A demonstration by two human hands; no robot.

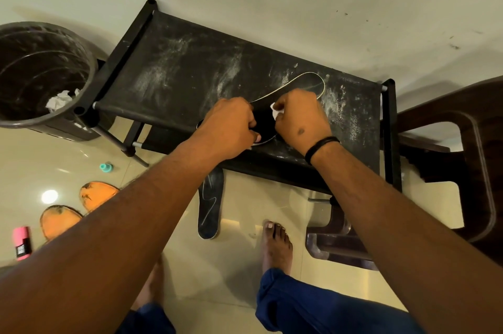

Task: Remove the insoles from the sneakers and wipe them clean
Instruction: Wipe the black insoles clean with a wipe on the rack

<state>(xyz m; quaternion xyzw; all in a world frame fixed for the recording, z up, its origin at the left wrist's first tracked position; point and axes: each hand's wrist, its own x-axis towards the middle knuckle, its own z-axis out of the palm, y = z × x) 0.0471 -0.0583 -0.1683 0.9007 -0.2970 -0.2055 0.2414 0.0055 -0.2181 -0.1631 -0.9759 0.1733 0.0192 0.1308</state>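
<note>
Right at table edge [272,162], both hands grip insole [304,85].

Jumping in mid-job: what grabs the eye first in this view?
Both hands meet at the centre of a dusty black table: the left hand holds a black insole down while the right hand pinches a white wipe against it. Two orange insoles lie on the floor lower left, and another black insole lies below the table.

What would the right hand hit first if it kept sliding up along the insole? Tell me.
Probably nothing solid: the right hand, holding a white wipe, would run off the insole tip onto the dusty black table.
</note>
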